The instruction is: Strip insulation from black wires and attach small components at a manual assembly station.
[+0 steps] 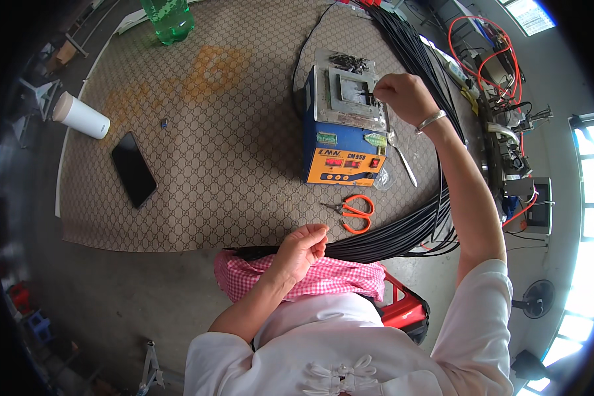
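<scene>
My right hand (406,96) is raised at the right side of a blue-and-orange solder pot (342,166). Its fingers are pinched together over the square metal basin (355,91) on top. Something small and dark shows at the fingertips, too small to name. By the table's front edge, my left hand (302,249) is closed, thumb against curled fingers; whatever it may hold is hidden. Orange-handled snips (356,214) lie just beyond it, to the right. A heap of small dark pieces (348,63) sits behind the basin.
A long bundle of black cables (393,242) curves along the table's front and right edges. A knife-like metal tool (405,162) lies right of the pot. On the left are a black phone (134,169) and a white tumbler (82,116); a green bottle (169,21) stands far back.
</scene>
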Demonstrator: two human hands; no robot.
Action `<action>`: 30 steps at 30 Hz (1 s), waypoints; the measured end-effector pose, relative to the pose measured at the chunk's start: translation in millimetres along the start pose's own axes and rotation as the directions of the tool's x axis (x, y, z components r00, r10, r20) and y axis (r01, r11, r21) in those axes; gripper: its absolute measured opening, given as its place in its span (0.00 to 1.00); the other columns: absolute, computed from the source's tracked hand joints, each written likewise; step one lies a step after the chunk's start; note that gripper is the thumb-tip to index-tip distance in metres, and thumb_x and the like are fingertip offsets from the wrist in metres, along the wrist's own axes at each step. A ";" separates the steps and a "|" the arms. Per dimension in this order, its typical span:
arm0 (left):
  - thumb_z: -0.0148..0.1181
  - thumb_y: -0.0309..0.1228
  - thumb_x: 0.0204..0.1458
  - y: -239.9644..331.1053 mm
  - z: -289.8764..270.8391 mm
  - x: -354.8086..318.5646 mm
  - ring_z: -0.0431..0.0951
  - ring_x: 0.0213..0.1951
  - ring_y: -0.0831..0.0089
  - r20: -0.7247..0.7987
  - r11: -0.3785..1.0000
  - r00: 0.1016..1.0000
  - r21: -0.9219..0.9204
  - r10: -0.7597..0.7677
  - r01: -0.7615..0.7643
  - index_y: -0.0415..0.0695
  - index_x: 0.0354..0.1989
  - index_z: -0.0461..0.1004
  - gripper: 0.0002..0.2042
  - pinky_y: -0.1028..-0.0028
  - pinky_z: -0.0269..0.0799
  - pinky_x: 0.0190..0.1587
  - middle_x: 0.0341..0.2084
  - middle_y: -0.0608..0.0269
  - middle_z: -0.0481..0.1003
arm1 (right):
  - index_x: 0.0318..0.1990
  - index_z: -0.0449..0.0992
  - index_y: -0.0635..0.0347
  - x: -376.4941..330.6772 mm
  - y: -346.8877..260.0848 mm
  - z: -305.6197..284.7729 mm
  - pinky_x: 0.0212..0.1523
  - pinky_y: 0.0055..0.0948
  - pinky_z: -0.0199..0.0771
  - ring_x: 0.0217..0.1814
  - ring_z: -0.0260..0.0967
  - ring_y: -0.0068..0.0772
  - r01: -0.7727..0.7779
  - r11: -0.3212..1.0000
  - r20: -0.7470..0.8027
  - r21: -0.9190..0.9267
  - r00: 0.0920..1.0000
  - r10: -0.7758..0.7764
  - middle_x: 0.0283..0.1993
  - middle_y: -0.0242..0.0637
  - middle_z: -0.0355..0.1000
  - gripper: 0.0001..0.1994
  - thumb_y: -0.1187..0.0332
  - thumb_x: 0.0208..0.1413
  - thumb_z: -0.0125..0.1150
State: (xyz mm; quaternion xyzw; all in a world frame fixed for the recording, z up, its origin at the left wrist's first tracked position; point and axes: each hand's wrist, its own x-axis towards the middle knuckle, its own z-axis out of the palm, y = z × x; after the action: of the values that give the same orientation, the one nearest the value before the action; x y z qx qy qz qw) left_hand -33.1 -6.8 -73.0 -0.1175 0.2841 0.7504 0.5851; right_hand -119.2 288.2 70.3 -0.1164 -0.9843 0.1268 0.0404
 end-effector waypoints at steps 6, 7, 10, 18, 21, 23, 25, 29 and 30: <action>0.51 0.29 0.52 -1.1 0.4 -0.3 0.67 0.23 0.84 0.003 1.000 1.000 0.001 -0.007 0.007 0.42 0.35 0.70 0.05 0.82 0.64 0.29 0.22 0.72 0.69 | 0.28 0.76 0.61 -13.9 9.8 9.2 0.31 0.26 0.71 0.27 0.72 0.32 0.010 0.977 -0.121 0.211 0.993 0.016 0.24 0.40 0.73 0.07 0.68 0.44 0.57; 0.52 0.29 0.52 -1.0 0.6 -0.7 0.67 0.23 0.84 0.001 1.000 1.000 0.004 -0.008 0.008 0.42 0.35 0.70 0.05 0.82 0.63 0.29 0.22 0.72 0.69 | 0.29 0.76 0.61 -16.2 11.2 13.3 0.31 0.26 0.71 0.27 0.72 0.32 0.004 0.976 -0.131 0.218 0.991 0.025 0.24 0.40 0.73 0.07 0.68 0.44 0.57; 0.52 0.29 0.52 -0.4 1.1 -1.7 0.66 0.23 0.84 -0.003 1.000 1.000 0.010 -0.009 0.009 0.42 0.35 0.70 0.05 0.82 0.63 0.29 0.22 0.72 0.69 | 0.29 0.76 0.61 -20.6 13.0 20.0 0.31 0.26 0.71 0.27 0.72 0.32 -0.022 0.969 -0.146 0.247 0.988 0.059 0.25 0.40 0.74 0.07 0.69 0.43 0.58; 0.52 0.29 0.52 -0.7 0.8 -1.9 0.66 0.23 0.84 -0.011 1.000 1.000 0.009 -0.012 0.012 0.42 0.35 0.70 0.05 0.82 0.63 0.29 0.22 0.72 0.69 | 0.29 0.76 0.62 -20.4 10.6 22.7 0.32 0.27 0.71 0.28 0.72 0.33 -0.024 0.971 -0.147 0.239 0.987 0.061 0.26 0.40 0.74 0.06 0.70 0.43 0.58; 0.52 0.29 0.52 -2.1 0.3 -1.3 0.66 0.23 0.84 -0.017 1.000 1.000 0.010 -0.019 0.019 0.42 0.35 0.70 0.06 0.82 0.63 0.28 0.21 0.72 0.69 | 0.30 0.76 0.61 -20.1 15.8 25.7 0.30 0.25 0.70 0.27 0.72 0.30 -0.009 0.967 -0.159 0.254 0.986 0.051 0.25 0.39 0.73 0.07 0.69 0.43 0.59; 0.52 0.30 0.52 -1.5 -0.5 -1.9 0.67 0.23 0.84 -0.013 1.000 1.000 0.000 -0.020 0.020 0.42 0.35 0.70 0.06 0.82 0.64 0.28 0.21 0.72 0.69 | 0.32 0.76 0.62 -18.9 13.2 21.0 0.29 0.23 0.69 0.26 0.70 0.24 -0.074 0.954 -0.098 0.291 0.989 0.106 0.24 0.36 0.73 0.08 0.69 0.44 0.59; 0.51 0.30 0.53 -0.9 -1.2 -2.0 0.67 0.23 0.84 -0.012 1.000 1.000 -0.007 -0.022 0.022 0.42 0.35 0.70 0.06 0.82 0.64 0.28 0.21 0.72 0.69 | 0.34 0.76 0.63 -17.8 12.0 15.8 0.28 0.21 0.68 0.25 0.68 0.20 -0.132 0.935 -0.037 0.329 0.988 0.152 0.23 0.34 0.72 0.09 0.68 0.45 0.59; 0.51 0.30 0.53 -1.6 -1.6 -0.4 0.67 0.23 0.84 -0.020 1.000 0.999 -0.013 -0.029 0.028 0.41 0.35 0.70 0.06 0.82 0.64 0.28 0.21 0.71 0.69 | 0.33 0.76 0.62 -18.8 11.8 7.8 0.27 0.22 0.67 0.24 0.68 0.21 -0.057 0.957 -0.053 0.284 0.996 0.075 0.23 0.34 0.72 0.08 0.69 0.45 0.58; 0.51 0.30 0.53 -1.8 -1.6 0.0 0.67 0.23 0.84 -0.022 0.999 0.999 -0.013 -0.031 0.030 0.41 0.35 0.70 0.06 0.82 0.64 0.28 0.21 0.71 0.69 | 0.32 0.77 0.62 -19.3 10.9 6.1 0.27 0.23 0.67 0.24 0.68 0.23 0.006 0.971 -0.087 0.238 0.996 0.016 0.23 0.34 0.71 0.07 0.69 0.45 0.58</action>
State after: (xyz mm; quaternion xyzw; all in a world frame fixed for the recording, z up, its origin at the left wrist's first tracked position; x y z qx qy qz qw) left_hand -31.6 -7.4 -74.7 -0.1339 0.2840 0.7418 0.5925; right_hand -98.7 292.3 60.6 -0.1187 -0.9589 0.2385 0.0973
